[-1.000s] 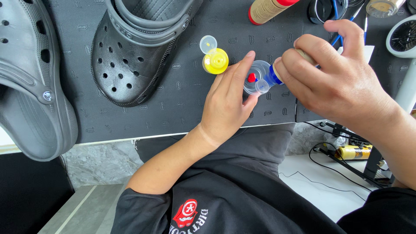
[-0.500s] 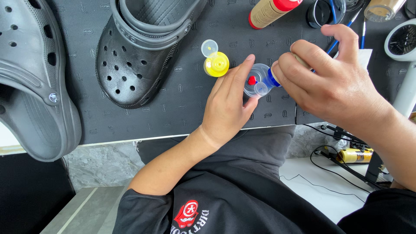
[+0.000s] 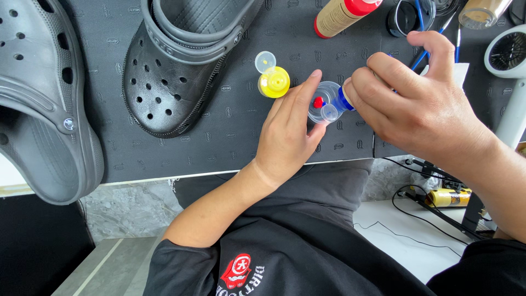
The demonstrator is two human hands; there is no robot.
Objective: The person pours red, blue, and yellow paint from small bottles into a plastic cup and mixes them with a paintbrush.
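My left hand [image 3: 287,129] holds a small clear cup [image 3: 323,101] with a dab of red paint in it, thumb and forefinger around its rim. My right hand [image 3: 422,104] grips a blue-capped paint bottle [image 3: 345,100], tipped with its clear flip lid against the cup's edge; most of the bottle is hidden in my fist. A yellow paint bottle [image 3: 273,81] with its flip lid open stands on the dark mat just left of my left fingertips.
A black clog [image 3: 181,60] lies on the dark mat [image 3: 230,137] at upper centre, and a grey clog [image 3: 44,98] at far left. A red-capped tube [image 3: 342,15], brushes in a cup [image 3: 408,16], a jar [image 3: 482,12] and a white fan [image 3: 507,55] line the far right.
The view has shifted slightly and my hands sit a little lower in frame. The blue-capped bottle stays tipped against the cup.
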